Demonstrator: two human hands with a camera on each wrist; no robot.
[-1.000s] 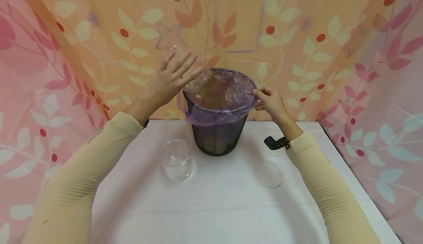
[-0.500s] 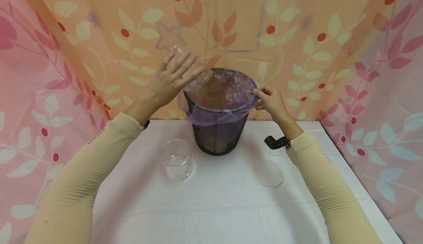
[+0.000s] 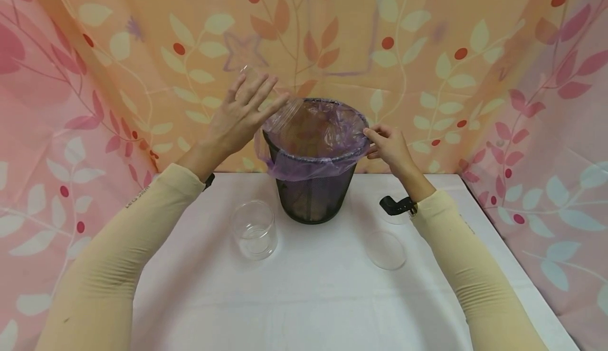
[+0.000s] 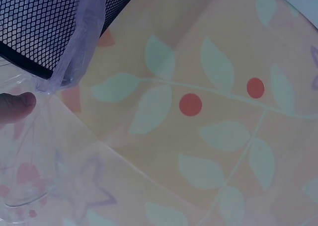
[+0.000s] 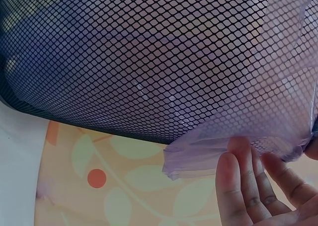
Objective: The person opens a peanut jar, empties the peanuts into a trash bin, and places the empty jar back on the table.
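My left hand [image 3: 239, 116] holds a clear jar [image 3: 287, 114], tilted with its mouth over the left rim of a black mesh trash bin [image 3: 311, 200]. The left wrist view shows the thumb [image 4: 17, 107] on the jar's clear wall [image 4: 25, 156]. Whether the jar has anything in it I cannot tell. A purple trash bag [image 3: 309, 169] lines the bin, its edge folded outward over the rim. On the opposite side, my right hand [image 3: 387, 142] pinches the rim and bag between thumb and fingers. In the right wrist view several fingers [image 5: 231, 186] lie against the bag's folded edge.
A second clear jar [image 3: 254, 235] stands upright on the white table [image 3: 309, 298], left of the bin. One clear round lid [image 3: 386, 252] lies to the right, with another clear disc [image 3: 395, 218] partly behind the right wrist strap. Patterned cloth [image 3: 427, 2] surrounds the table.
My left hand and the tilted jar have shifted slightly to the left during the last half second. My right hand and the bin have stayed in place.
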